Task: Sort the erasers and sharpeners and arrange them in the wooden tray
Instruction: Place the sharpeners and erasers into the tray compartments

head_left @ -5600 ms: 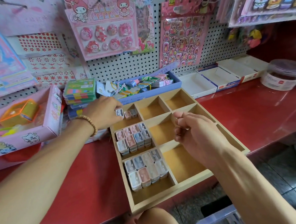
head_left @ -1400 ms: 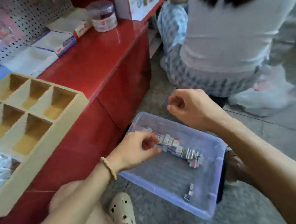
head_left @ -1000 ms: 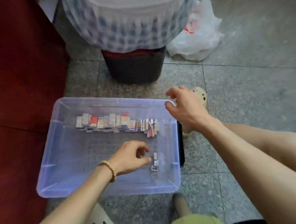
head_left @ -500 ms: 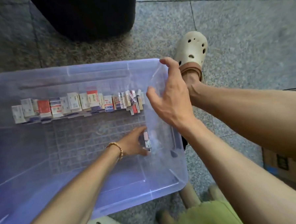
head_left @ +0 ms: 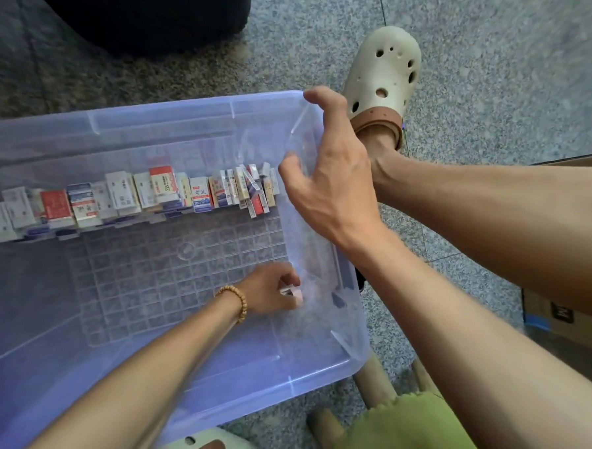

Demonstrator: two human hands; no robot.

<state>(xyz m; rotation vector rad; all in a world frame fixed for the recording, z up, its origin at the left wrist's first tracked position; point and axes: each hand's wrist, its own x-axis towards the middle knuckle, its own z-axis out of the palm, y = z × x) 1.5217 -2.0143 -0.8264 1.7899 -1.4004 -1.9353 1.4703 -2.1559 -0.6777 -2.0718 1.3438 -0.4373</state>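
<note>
A clear blue plastic bin (head_left: 207,390) stands on the floor below me. A row of boxed erasers (head_left: 132,198) lies along its far inner side. My left hand (head_left: 270,292) reaches down to the bin's bottom near the right wall, and its fingers are closed on a small pink and white sharpener (head_left: 293,292). My right hand (head_left: 329,174) hovers over the bin's right rim with its fingers spread, holding nothing. The wooden tray is out of view.
The bin rests on a grey speckled tile floor (head_left: 485,60). A foot in a cream clog (head_left: 383,79) stands just right of the bin. A dark round object (head_left: 146,19) sits beyond the bin. A cardboard box (head_left: 563,316) lies at the right edge.
The view turned from the tray on the red counter down to the bin on the floor. My left hand reached the bin's bottom and closed on the sharpener.
</note>
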